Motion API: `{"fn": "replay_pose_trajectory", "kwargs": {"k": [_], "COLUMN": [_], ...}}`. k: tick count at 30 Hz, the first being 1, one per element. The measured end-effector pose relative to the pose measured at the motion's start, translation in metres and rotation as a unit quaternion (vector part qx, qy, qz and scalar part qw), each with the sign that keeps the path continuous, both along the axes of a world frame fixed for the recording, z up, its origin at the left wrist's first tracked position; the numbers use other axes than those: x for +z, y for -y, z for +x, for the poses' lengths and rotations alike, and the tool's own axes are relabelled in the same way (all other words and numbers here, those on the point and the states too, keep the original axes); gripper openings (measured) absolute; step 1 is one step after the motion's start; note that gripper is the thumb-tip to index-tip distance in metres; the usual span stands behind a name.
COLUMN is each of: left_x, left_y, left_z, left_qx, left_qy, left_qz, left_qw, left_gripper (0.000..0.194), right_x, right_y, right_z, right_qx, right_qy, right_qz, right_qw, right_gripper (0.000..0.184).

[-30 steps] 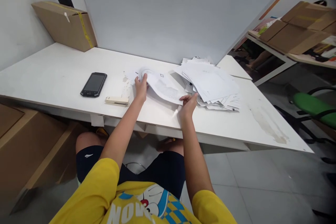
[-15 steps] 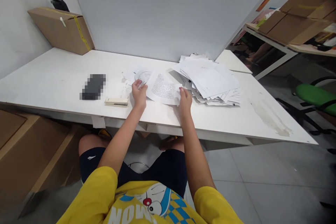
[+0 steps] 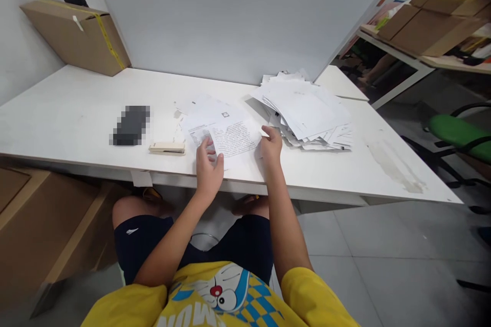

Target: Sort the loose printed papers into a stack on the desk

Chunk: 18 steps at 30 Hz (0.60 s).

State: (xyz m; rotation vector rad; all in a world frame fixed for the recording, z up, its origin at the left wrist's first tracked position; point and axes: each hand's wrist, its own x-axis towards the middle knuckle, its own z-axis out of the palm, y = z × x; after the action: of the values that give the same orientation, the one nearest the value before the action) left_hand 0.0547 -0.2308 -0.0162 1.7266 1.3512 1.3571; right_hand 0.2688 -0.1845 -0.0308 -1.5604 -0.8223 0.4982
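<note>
With left hand point(image 3: 209, 169) loosely open and right hand point(image 3: 271, 147) of indeterminate grip, printed sheets point(image 3: 236, 139) could, if nudged, slip over the table point(image 3: 322, 173)'s near edge.

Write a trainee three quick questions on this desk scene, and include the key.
1. True or false: the stapler lies to the left of the printed page, as the wearer sees it.

2. Which of the wearer's hands is nearer the untidy paper pile?
A) the left
B) the right
C) both equally near

3. Fill in the colour: the cardboard box standing on this white table has ____ tape on it.

Key: 1. True. 2. B, the right hand. 3. Yellow.
</note>
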Motion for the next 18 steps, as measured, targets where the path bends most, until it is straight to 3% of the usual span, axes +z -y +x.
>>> {"fn": "replay_pose_trajectory", "kwargs": {"k": [3,6,11,18], "left_x": [-0.007,-0.017,-0.028,-0.030], "left_y": [0.006,0.008,0.016,0.021], "left_z": [-0.009,-0.014,-0.026,-0.048], "left_qx": [0.030,0.021,0.013,-0.052], "left_qy": [-0.192,-0.299,-0.337,-0.385], "left_qz": [0.064,0.101,0.172,0.280], "left_qw": [0.979,0.949,0.926,0.878], "left_gripper": [0.062,0.068,0.066,0.051], "right_x": [0.001,0.001,0.001,0.007], "right_y": [0.002,0.003,0.004,0.001], "right_z": [0.000,0.002,0.003,-0.004], "right_qx": [-0.022,-0.048,-0.070,0.004], "right_qy": [-0.008,0.000,-0.002,0.036], "right_qz": [-0.003,0.015,0.027,0.006], "right_qw": [1.000,0.999,0.997,0.999], "right_gripper": [0.056,0.055,0.054,0.047]}}
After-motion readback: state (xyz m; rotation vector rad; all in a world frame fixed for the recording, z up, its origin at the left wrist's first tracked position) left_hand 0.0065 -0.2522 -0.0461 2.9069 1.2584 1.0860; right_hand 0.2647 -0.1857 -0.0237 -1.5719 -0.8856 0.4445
